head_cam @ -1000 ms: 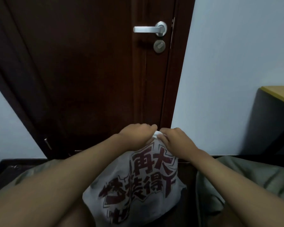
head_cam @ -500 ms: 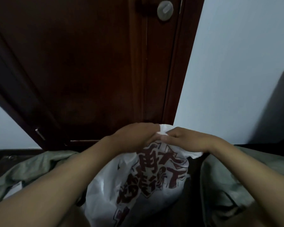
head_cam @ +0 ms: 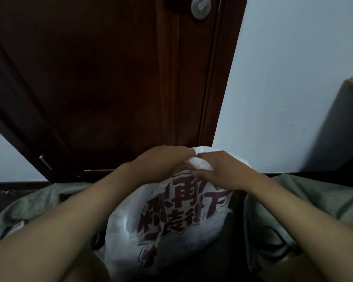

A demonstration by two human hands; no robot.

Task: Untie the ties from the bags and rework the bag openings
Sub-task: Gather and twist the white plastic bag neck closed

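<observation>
Where fingers (head_cam: 189,154) meet, bag (head_cam: 171,224) bunches.

Dim and underexposed throughout, with soft motion blur on the bag (head_cam: 171,216) print and forearms. Brightest on the pale wall (head_cam: 283,78); near black across the door (head_cam: 100,78). Wide-angle bending toward the edges.

Tie hidden — bag (head_cam: 171,226) btm cropped
</observation>
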